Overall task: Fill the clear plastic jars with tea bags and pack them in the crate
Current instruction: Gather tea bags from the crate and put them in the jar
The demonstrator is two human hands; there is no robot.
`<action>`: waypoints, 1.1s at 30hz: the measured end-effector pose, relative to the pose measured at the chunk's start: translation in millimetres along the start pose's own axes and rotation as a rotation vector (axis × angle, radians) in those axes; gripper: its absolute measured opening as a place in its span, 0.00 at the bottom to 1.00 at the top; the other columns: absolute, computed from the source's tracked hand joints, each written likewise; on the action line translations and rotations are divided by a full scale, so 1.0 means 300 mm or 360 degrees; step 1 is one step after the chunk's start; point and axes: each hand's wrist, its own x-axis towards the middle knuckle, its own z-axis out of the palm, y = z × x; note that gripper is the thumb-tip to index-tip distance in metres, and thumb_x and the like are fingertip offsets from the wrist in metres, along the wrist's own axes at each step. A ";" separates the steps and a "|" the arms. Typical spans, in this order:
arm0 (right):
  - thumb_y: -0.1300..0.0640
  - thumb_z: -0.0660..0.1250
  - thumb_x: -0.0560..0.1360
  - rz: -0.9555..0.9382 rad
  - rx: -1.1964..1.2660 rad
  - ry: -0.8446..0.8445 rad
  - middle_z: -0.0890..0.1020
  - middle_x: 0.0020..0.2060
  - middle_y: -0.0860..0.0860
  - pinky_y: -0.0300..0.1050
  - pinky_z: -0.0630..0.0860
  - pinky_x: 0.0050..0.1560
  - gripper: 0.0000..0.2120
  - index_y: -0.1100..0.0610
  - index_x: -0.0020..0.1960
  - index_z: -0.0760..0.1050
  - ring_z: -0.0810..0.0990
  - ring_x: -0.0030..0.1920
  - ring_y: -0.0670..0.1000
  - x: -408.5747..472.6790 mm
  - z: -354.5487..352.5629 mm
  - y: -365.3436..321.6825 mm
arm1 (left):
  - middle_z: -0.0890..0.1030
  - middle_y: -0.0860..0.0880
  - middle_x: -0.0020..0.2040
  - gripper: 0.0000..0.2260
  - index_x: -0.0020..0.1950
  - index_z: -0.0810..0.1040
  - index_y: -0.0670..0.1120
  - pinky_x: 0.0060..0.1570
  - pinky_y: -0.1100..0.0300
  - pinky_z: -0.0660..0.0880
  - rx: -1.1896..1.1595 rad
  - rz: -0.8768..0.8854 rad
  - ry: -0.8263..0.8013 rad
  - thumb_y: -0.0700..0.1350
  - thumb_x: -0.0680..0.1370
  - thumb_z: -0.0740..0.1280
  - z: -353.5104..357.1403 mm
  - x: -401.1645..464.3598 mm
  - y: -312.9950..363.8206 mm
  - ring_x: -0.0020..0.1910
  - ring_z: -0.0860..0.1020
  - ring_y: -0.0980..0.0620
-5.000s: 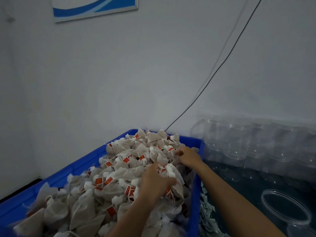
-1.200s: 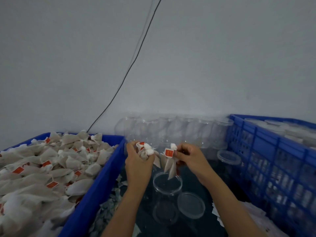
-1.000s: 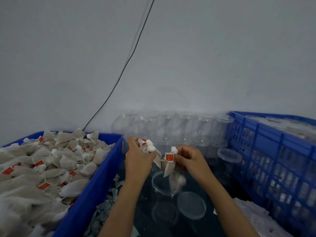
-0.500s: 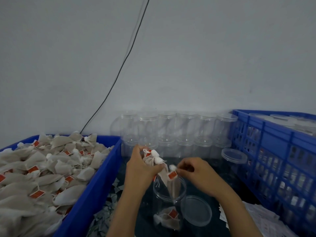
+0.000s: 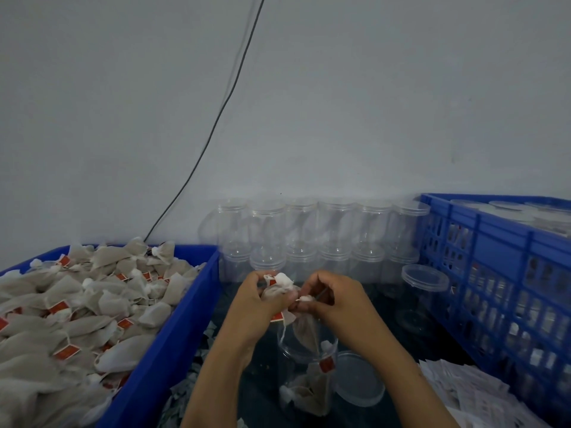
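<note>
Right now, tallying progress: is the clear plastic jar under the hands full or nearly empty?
Nearly empty: the open clear plastic jar holds only a few tea bags at its bottom.

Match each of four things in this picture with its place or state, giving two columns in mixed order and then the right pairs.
Things
1. left hand
2. open jar
3. loose lid
4. blue bin

Places or states
A. lies flat to the right of the open jar
B. heaped with tea bags, at the left
C. grips a bunch of tea bags
D. stands below the hands, a few tea bags inside

Pairs: 1-C, 2-D, 3-A, 4-B
</note>
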 end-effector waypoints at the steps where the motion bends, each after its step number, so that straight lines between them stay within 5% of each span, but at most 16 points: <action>1: 0.55 0.76 0.69 0.0011 -0.0043 -0.0019 0.82 0.36 0.46 0.33 0.77 0.38 0.07 0.53 0.41 0.78 0.80 0.37 0.43 -0.002 -0.004 0.002 | 0.75 0.60 0.47 0.13 0.49 0.69 0.58 0.28 0.76 0.71 0.0022 -0.0008 0.0007 0.45 0.75 0.71 0.003 0.000 -0.002 0.43 0.77 0.61; 4: 0.53 0.76 0.69 0.0040 -0.0138 -0.0073 0.82 0.38 0.46 0.37 0.80 0.42 0.08 0.53 0.43 0.78 0.81 0.40 0.46 -0.007 -0.021 0.009 | 0.77 0.55 0.51 0.13 0.51 0.70 0.57 0.39 0.68 0.78 0.0029 -0.0066 -0.0035 0.45 0.75 0.71 0.010 -0.001 0.001 0.47 0.79 0.56; 7: 0.50 0.74 0.70 0.0090 -0.0187 -0.0095 0.82 0.41 0.45 0.36 0.79 0.43 0.08 0.50 0.45 0.78 0.80 0.42 0.45 -0.011 -0.055 0.019 | 0.76 0.49 0.57 0.13 0.58 0.71 0.53 0.57 0.50 0.78 -0.0062 -0.0157 -0.0076 0.43 0.77 0.69 0.010 -0.005 0.010 0.53 0.79 0.48; 13: 0.51 0.71 0.73 -0.0076 0.0015 0.0002 0.79 0.46 0.43 0.30 0.74 0.45 0.07 0.47 0.51 0.78 0.77 0.46 0.39 -0.013 -0.042 -0.002 | 0.76 0.36 0.58 0.13 0.65 0.70 0.37 0.52 0.46 0.78 -0.0378 -0.0277 -0.0160 0.35 0.80 0.58 0.030 0.003 0.042 0.53 0.77 0.40; 16: 0.57 0.72 0.73 -0.0167 -0.0079 0.0098 0.79 0.42 0.45 0.34 0.74 0.44 0.04 0.50 0.44 0.78 0.76 0.43 0.43 -0.012 -0.002 -0.010 | 0.78 0.39 0.58 0.12 0.61 0.73 0.41 0.56 0.42 0.77 -0.0333 -0.0265 -0.0213 0.35 0.79 0.57 0.041 -0.015 0.035 0.57 0.78 0.41; 19: 0.63 0.71 0.72 -0.0122 -0.0064 0.0284 0.81 0.39 0.46 0.32 0.74 0.41 0.05 0.54 0.42 0.80 0.77 0.42 0.42 -0.006 0.003 -0.008 | 0.79 0.44 0.57 0.11 0.60 0.74 0.46 0.58 0.47 0.78 -0.0149 -0.0207 -0.0186 0.37 0.79 0.62 0.044 -0.021 0.031 0.56 0.79 0.46; 23: 0.62 0.73 0.71 -0.0068 0.0033 0.0393 0.81 0.37 0.42 0.30 0.74 0.40 0.05 0.53 0.41 0.80 0.78 0.41 0.38 -0.002 -0.028 -0.001 | 0.82 0.44 0.51 0.08 0.57 0.76 0.43 0.39 0.60 0.81 -0.0089 -0.0113 -0.0063 0.38 0.78 0.66 0.012 -0.012 0.018 0.45 0.84 0.50; 30: 0.62 0.74 0.71 0.0041 0.0022 0.0157 0.82 0.38 0.45 0.32 0.76 0.35 0.05 0.54 0.42 0.80 0.80 0.37 0.42 -0.001 -0.017 0.016 | 0.84 0.44 0.42 0.05 0.52 0.78 0.42 0.31 0.67 0.78 0.0059 -0.0061 0.0099 0.40 0.79 0.65 -0.024 -0.007 0.010 0.33 0.83 0.54; 33: 0.58 0.73 0.72 0.0006 -0.0339 -0.0072 0.80 0.45 0.43 0.31 0.77 0.40 0.11 0.48 0.50 0.76 0.79 0.41 0.39 -0.009 -0.009 0.020 | 0.82 0.48 0.39 0.03 0.48 0.77 0.44 0.28 0.71 0.74 0.0242 -0.0011 0.0109 0.42 0.79 0.65 -0.024 -0.005 0.003 0.28 0.80 0.60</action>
